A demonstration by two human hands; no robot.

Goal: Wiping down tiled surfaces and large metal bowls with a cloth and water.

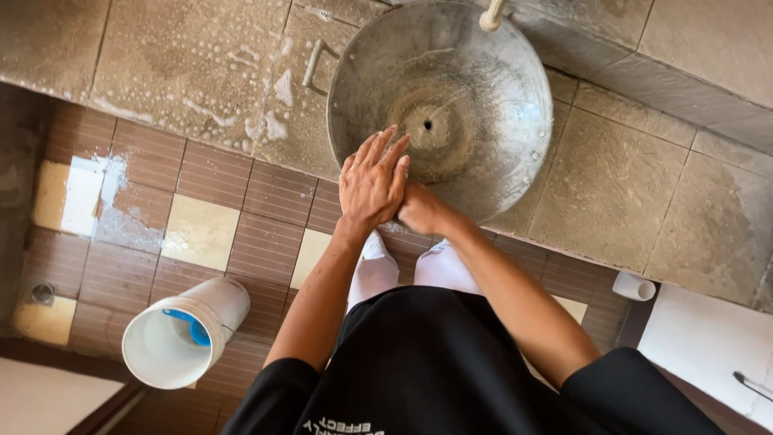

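Right over the round metal basin (451,97), left hand (372,181) lying flat with fingers stretched out, its grip open, palm laid on the right hand (420,209), whose grip is curled shut and empty, white bucket (183,334) on the tiled floor.

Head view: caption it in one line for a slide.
Left hand rubs over right hand at the round metal basin.

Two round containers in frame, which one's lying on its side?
The white bucket on the brown tiled floor, mouth toward the camera, blue scoop inside. The metal basin by the hands sits upright on the stone ledge.
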